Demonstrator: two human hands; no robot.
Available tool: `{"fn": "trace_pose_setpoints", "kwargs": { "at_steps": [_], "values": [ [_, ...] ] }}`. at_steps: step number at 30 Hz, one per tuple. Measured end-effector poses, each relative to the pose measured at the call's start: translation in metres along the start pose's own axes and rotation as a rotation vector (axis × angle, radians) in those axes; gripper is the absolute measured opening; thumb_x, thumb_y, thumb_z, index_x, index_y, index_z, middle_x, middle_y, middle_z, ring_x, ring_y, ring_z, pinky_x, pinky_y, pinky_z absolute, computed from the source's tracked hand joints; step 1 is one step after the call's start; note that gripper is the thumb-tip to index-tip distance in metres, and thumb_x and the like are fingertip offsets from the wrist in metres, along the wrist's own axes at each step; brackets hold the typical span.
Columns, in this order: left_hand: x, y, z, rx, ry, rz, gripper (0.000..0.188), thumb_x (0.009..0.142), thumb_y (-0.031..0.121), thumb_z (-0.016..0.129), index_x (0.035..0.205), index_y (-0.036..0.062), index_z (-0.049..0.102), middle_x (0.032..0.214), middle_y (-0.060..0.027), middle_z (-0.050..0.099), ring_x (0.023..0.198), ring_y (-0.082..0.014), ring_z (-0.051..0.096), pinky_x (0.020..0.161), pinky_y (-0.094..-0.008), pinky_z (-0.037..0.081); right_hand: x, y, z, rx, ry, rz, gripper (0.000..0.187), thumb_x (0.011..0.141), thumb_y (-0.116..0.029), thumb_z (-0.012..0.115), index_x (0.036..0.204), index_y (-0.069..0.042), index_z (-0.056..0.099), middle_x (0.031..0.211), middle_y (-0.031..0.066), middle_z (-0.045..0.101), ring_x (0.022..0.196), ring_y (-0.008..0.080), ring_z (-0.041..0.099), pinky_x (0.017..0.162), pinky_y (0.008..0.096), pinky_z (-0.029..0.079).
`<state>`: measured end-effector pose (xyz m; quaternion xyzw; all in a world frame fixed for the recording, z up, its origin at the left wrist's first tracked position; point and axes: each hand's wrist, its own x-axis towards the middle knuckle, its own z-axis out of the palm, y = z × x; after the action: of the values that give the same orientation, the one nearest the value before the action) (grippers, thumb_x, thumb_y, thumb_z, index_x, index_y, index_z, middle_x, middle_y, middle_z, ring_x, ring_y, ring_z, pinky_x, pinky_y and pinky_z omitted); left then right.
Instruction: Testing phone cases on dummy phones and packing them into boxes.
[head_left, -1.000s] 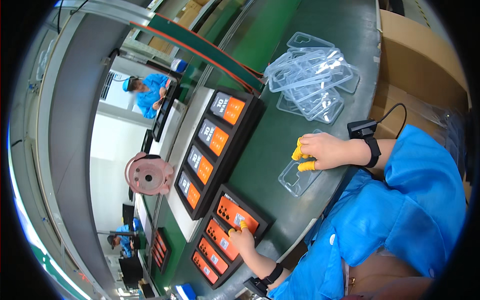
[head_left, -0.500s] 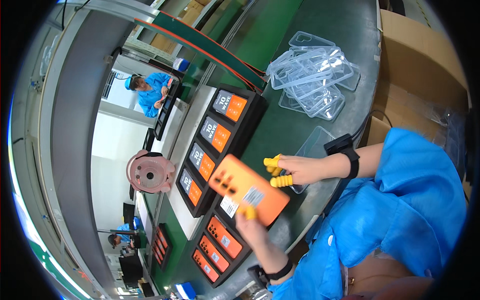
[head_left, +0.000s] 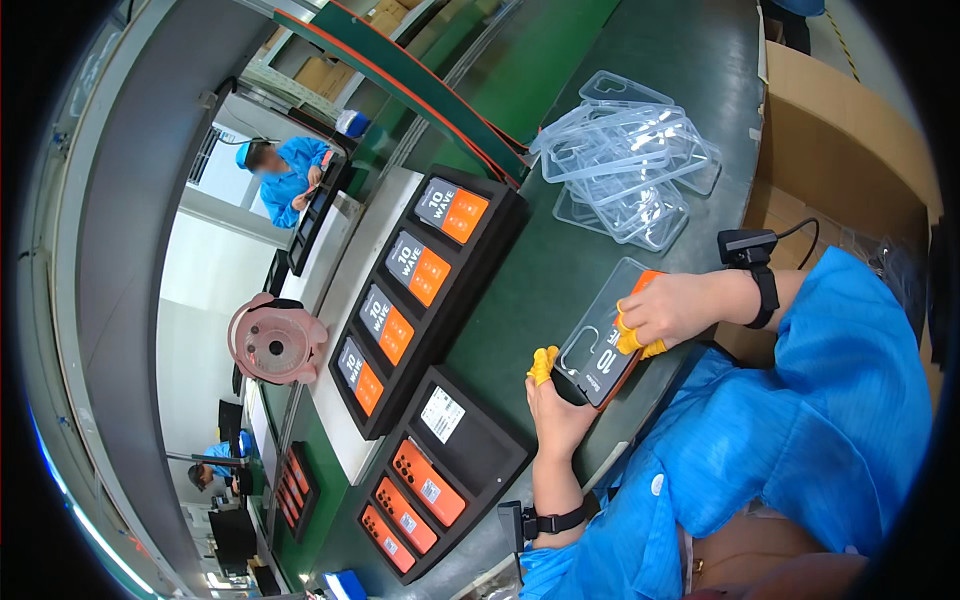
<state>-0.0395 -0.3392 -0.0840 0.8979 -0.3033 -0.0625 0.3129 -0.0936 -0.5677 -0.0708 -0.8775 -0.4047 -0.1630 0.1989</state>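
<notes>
A smartphone [head_left: 600,368] lies face up at the table's edge, its dark front covered by a printed film and its orange sides showing. Under and around it is a clear phone case [head_left: 602,312], whose camera-side end sticks out past the phone; how far the phone sits inside is hard to tell. My right hand [head_left: 672,312], in yellow finger cots, closes on the upper part of the phone. My left hand [head_left: 560,408] grips the lower end, fingers at the case's corner and thumb along the near side. A black foam tray [head_left: 490,440] beside it holds several orange phones [head_left: 430,485].
A pile of clear cases [head_left: 630,165] lies farther up the table. Another black tray [head_left: 455,270] holds several phones face up. Beyond stand a pink fan [head_left: 277,340] and co-workers in blue [head_left: 292,180]. An open cardboard box [head_left: 850,150] is at the right.
The orange phone has gone from my left hand's lift above the tray down to the clear case, turned from back side up to front side up. My right hand has closed on it.
</notes>
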Motion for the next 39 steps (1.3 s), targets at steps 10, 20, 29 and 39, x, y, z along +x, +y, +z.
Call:
{"fn": "trace_pose_setpoints", "kwargs": {
  "at_steps": [10,20,29,39],
  "values": [
    [-0.011,-0.016,0.006,-0.177,0.255,0.074,0.072,0.044,0.016,0.079,0.106,-0.0013,0.046,0.098,-0.0138,0.05,0.095,-0.028,0.047,0.082,-0.0331,0.039,0.023,0.021,-0.001,0.36,-0.063,0.143,0.031,0.058,-0.018,0.071,0.082,-0.005,0.057,0.092,0.0097,0.049,0.093,0.026,0.046,0.078,0.0325,0.04],
    [-0.031,0.001,-0.023,0.032,0.287,0.205,0.091,0.047,0.015,0.081,0.12,-0.002,0.03,0.112,-0.0135,0.046,0.103,-0.0217,0.046,0.088,-0.0318,0.036,0.042,0.029,0.007,0.262,-0.2,0.14,0.097,0.044,-0.042,0.075,0.121,-0.001,0.032,0.115,0.0162,0.041,0.107,0.0286,0.039,0.092,0.0358,0.026],
    [-0.055,0.001,-0.025,-0.663,0.215,0.12,0.091,0.053,0.023,0.079,0.122,-0.0011,0.025,0.119,-0.0101,0.037,0.109,-0.0182,0.037,0.091,-0.0311,0.03,0.057,-0.023,0.019,0.087,0.422,0.28,0.086,0.044,-0.042,0.074,0.112,0.0,0.04,0.093,0.0143,0.047,0.088,0.0288,0.045,0.078,0.0362,0.034],
    [-0.054,0.01,-0.032,-0.597,0.503,-0.028,0.033,0.073,0.009,0.063,0.097,-0.0065,0.046,0.085,-0.0093,0.059,0.078,-0.012,0.055,0.073,-0.0244,0.042,0.064,-0.041,0.038,0.031,0.451,0.342,0.09,0.043,-0.047,0.074,0.112,0.0,0.04,0.094,0.017,0.045,0.089,0.0329,0.043,0.081,0.0421,0.032]
  ]
}}
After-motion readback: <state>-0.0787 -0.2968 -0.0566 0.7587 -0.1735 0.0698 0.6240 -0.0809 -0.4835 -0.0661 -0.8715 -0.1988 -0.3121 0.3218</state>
